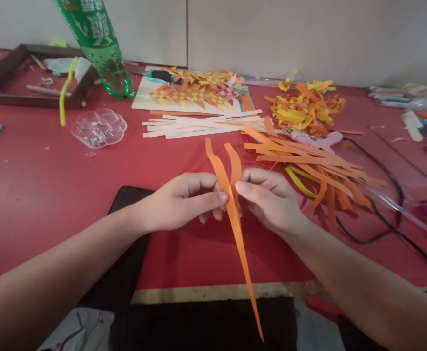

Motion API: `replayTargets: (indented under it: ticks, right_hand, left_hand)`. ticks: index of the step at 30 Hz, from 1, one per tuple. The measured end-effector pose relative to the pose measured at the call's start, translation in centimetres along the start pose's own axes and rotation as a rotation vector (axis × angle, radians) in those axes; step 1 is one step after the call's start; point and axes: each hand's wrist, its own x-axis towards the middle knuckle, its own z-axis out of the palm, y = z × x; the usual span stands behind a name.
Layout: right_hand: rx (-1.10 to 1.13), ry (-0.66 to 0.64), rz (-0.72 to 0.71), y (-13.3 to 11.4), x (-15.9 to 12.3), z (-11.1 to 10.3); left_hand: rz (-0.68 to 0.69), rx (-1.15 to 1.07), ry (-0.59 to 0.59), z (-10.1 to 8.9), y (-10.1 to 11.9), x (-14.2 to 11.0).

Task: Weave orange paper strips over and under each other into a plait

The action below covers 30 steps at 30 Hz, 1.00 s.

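Between my hands are orange paper strips (237, 229), held over the front of the red table. Two upper ends stand apart like a V, and a long tail hangs down past the table edge. Thumb and fingers of my left hand (198, 200) pinch the left side. My right hand (268, 197) pinches the right-hand piece near the same height. Whether it is one folded strip or two, I cannot tell. A pile of loose orange strips (308, 163) lies to the right of my right hand. White paper strips (198, 126) lie beyond my hands.
A green bottle (105, 58) stands at back left, near a dark frame (1, 95) and a clear flower-shaped case (99, 129). Woven paper pieces (198, 87) and yellow-orange scraps (304, 107) lie behind. A pink glue gun (323, 140) trails a black cord. A black tablet-like slab (125, 258) lies under my left forearm.
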Motion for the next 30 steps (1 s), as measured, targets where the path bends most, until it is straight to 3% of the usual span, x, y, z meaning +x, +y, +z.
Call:
replayTargets:
  ticks: [4,16,21,30]
  right_hand:
    - [-0.031,-0.034,0.009,-0.06,-0.03,0.08]
    - [-0.067,0.111,-0.072,-0.04,0.19,0.29]
    - [-0.058,0.097,-0.033,-0.06,0.17,0.29]
    - [-0.071,-0.008,0.025,-0.37,0.04,0.26]
  left_hand:
    - [0.035,0.026,0.02,-0.08,0.0,0.09]
    - [0.057,0.01,0.1,-0.24,-0.21,0.12]
    - [0.033,0.014,0.037,-0.1,0.01,0.05]
    - [0.101,0.07,0.105,-0.25,-0.31,0.29]
